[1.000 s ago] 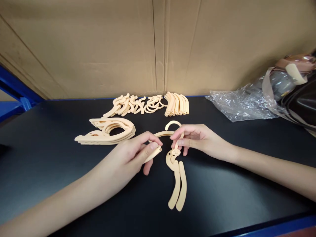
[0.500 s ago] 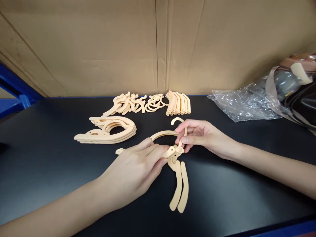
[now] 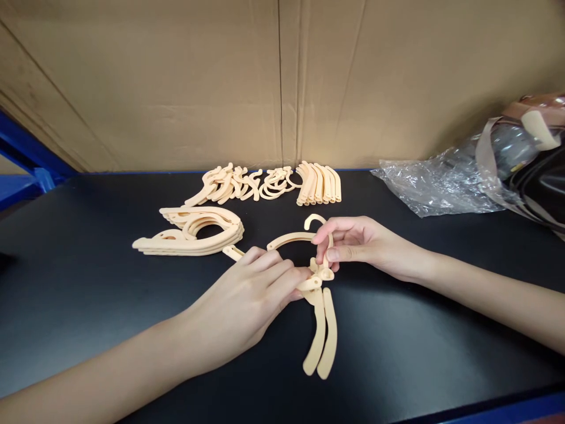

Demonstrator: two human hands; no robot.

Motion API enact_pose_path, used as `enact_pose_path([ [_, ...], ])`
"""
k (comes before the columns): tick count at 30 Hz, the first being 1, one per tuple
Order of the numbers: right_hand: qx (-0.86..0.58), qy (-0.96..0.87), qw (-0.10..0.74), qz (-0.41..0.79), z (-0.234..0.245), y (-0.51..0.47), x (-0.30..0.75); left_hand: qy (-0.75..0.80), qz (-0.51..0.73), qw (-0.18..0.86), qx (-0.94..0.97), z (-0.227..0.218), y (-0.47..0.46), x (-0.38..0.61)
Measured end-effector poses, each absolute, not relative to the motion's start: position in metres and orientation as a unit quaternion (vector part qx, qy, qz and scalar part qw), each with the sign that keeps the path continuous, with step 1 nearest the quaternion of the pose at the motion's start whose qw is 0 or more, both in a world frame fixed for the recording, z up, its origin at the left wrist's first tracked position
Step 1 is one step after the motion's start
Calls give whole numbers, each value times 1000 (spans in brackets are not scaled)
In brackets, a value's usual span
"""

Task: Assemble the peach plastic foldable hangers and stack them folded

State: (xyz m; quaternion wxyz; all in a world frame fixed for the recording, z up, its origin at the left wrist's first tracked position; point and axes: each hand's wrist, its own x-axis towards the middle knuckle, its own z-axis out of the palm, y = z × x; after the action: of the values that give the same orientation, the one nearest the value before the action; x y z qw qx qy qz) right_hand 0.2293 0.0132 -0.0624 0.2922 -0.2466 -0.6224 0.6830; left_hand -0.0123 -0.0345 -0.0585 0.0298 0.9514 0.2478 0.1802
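My left hand (image 3: 256, 294) is closed over a cream plastic hanger arm (image 3: 233, 253); its two ends stick out beyond the fingers. My right hand (image 3: 366, 244) pinches a cream hanger hook (image 3: 312, 220) between thumb and fingers, curl up and round base down. That base touches or nearly touches the end of the left-hand arm; I cannot tell if they are joined. Below the hands, two curved hanger pieces (image 3: 327, 344) lie side by side, their upper part partly hidden. Another curved hanger arm (image 3: 289, 239) lies behind the left fingers.
A stack of folded hangers (image 3: 212, 242) lies left of the hands. Along the back are loose hanger pieces (image 3: 220, 185), several hooks (image 3: 273, 184) and a row of arms (image 3: 320, 184). Crumpled clear plastic (image 3: 441, 182) lies at right, against a bag (image 3: 541, 182). Cardboard (image 3: 198, 82) stands behind.
My left hand has shifted slightly right and turned the hanger arm, whose near end moved down and right towards the hook base. My right hand has barely moved, still on the hook.
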Motion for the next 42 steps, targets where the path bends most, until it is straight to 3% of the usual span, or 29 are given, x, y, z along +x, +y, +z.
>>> enact_pose_path([
  [9,-273,-656,245,659,-59,14,232,232,165,-15,959,-60,-35,-12],
  [42,-333,-684,251,599,-58,6,231,237,169,-67,954,-62,-30,-15],
])
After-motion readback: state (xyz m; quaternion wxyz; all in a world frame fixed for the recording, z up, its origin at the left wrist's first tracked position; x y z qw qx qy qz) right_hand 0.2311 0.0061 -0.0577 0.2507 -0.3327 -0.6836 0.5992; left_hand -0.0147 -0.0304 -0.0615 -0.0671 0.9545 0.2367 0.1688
